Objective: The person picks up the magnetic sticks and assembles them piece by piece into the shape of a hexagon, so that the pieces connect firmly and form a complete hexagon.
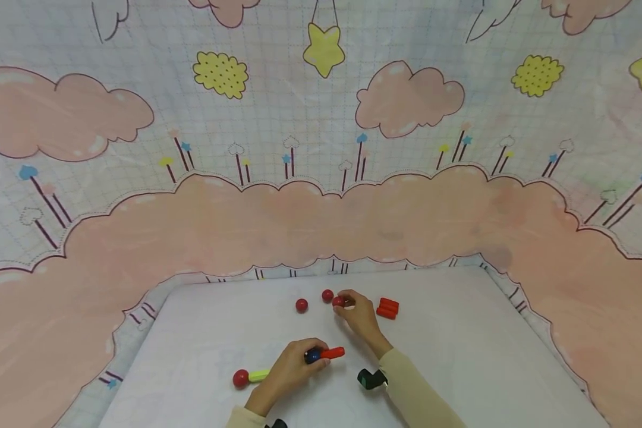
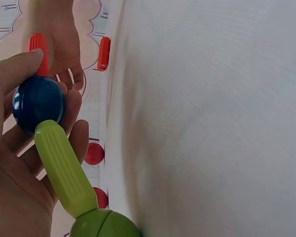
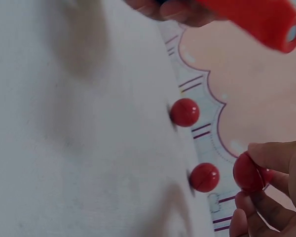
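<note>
My left hand (image 1: 291, 367) holds a magnetic-style toy chain by its blue ball (image 2: 38, 104). A red rod (image 1: 333, 352) sticks out of the ball on one side; a yellow-green rod (image 2: 66, 168) leads from the other to a green ball (image 2: 106, 226). Left of that hand in the head view, a red ball (image 1: 241, 378) joins another yellow-green rod (image 1: 259, 375); the hand hides whether it belongs to the chain. Farther back, my right hand (image 1: 361, 316) pinches a loose red ball (image 3: 249, 173) between thumb and fingers.
Two red balls (image 1: 302, 305) (image 1: 327, 295) lie on the white table (image 1: 460, 345) left of the right hand. Several red rods (image 1: 387, 308) lie side by side to its right. A cloud-patterned cloth (image 1: 321, 226) hangs behind the table.
</note>
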Tool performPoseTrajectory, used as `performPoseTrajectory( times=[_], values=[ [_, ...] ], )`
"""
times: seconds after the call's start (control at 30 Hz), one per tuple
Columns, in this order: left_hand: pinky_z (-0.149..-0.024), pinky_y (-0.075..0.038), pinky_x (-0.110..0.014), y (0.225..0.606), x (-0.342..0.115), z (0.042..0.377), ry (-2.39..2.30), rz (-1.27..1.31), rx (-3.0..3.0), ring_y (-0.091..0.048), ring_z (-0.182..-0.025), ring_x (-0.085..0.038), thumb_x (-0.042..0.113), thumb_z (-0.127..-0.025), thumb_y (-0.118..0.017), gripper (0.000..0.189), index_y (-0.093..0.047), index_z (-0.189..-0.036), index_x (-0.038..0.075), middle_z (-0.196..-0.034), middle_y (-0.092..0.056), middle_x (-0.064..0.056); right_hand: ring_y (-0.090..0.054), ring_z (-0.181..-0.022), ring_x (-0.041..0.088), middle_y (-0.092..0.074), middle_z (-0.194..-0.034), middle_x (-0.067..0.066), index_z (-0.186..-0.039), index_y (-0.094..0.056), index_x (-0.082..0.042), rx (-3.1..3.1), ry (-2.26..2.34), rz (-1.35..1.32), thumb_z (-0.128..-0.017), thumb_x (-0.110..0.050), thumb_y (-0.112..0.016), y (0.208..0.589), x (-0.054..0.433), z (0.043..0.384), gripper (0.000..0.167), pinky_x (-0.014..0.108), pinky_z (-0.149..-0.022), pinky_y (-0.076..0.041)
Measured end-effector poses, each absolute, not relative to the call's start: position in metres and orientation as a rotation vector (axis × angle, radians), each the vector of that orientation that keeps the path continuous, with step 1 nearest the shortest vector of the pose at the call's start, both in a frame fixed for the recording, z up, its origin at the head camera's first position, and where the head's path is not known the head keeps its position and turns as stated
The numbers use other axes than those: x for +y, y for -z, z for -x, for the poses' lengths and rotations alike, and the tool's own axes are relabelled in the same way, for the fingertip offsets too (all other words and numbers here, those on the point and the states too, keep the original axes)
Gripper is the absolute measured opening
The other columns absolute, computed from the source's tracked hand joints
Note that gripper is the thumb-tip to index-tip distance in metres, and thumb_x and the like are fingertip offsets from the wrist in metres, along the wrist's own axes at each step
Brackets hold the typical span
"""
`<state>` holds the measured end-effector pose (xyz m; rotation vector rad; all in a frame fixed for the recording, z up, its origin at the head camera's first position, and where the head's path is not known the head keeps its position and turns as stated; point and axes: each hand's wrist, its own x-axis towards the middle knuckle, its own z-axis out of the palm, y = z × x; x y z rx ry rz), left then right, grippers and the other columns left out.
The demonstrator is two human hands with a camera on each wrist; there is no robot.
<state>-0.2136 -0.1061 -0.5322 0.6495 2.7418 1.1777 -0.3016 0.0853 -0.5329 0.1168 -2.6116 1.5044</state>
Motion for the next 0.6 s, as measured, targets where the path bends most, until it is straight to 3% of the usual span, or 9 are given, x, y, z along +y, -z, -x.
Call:
performPoseTrajectory(
  times=[0.37, 0.6],
  values=[
    [-0.095, -0.048, -0.047, 0.533, -0.107, 0.215, -1.200, -0.622, 2.724, -0.055, -0.096, -0.012, 0.034, -0.088, -0.072, 0.024, -0.068, -0.110, 0.026, -0.106, -0.069, 0.009, -0.063, -0.102, 0.026, -0.070, -0.110, 0.007, -0.121, -0.066, -0.012, -2.562, -1.501, -0.179, -0.085, -0.020, -0.077, 0.512, 0.092, 0.288, 0.038, 0.035, -0.082, -0.056],
    [-0.096, -0.049, -0.048, 0.534, -0.107, 0.216, -1.193, -0.642, 2.730, -0.056, -0.096, -0.012, 0.034, -0.089, -0.072, 0.024, -0.068, -0.110, 0.025, -0.107, -0.070, 0.008, -0.062, -0.100, 0.023, -0.071, -0.108, 0.004, -0.119, -0.067, -0.014, -2.574, -1.479, -0.218, -0.085, -0.021, -0.078, 0.507, 0.098, 0.275, 0.036, 0.031, -0.081, -0.054]
  ],
)
